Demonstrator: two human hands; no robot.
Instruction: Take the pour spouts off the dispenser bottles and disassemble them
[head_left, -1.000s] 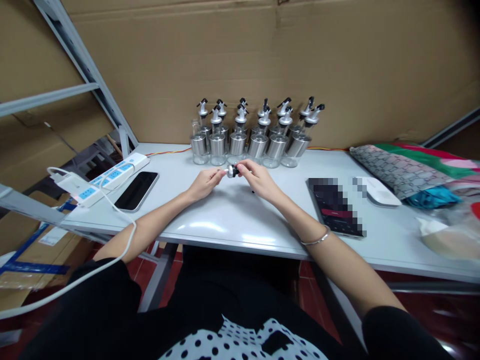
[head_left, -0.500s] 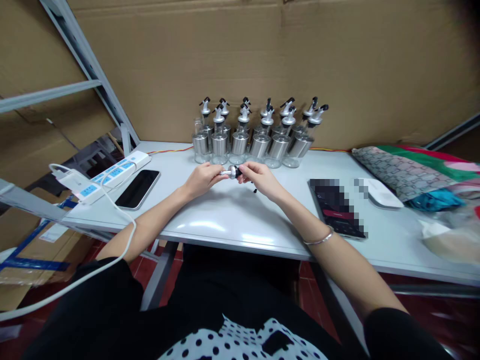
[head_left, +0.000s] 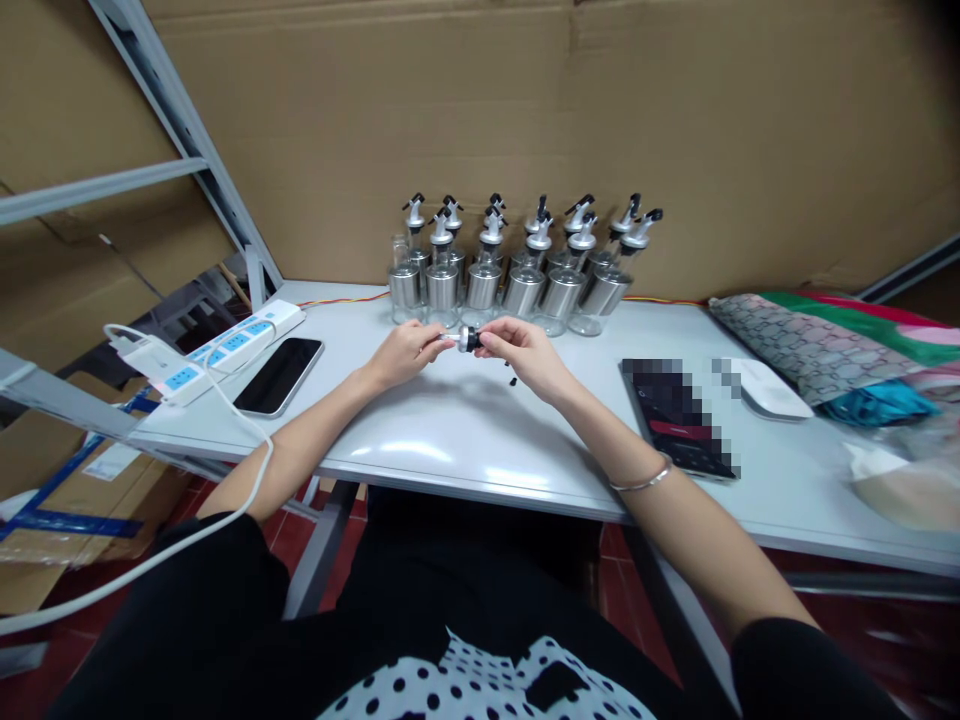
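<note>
Between my hands, above the white table (head_left: 420, 420), is a silver and black pour spout (head_left: 466, 340) lying sideways. My left hand (head_left: 407, 355) pinches its narrow silver end. The fingers of my right hand (head_left: 525, 355) are closed round the black end. Small black pieces (head_left: 511, 380) lie on the table just below my right hand. Behind the hands stand several glass bottles with steel sleeves (head_left: 523, 290), in two rows, most topped with the same kind of spout. The front-left bottle (head_left: 405, 285) has a bare glass neck.
At the left are a power strip (head_left: 232, 345) with a plugged-in white cable and a phone (head_left: 279, 376). A dark-screened device (head_left: 675, 425), a white object (head_left: 772, 390) and a patterned bag (head_left: 795, 345) lie at the right. A cardboard wall (head_left: 495, 110) rises behind the bottles.
The view has shifted very slightly. Both hands keep their hold on the spout, with only a small movement of the fingers.
</note>
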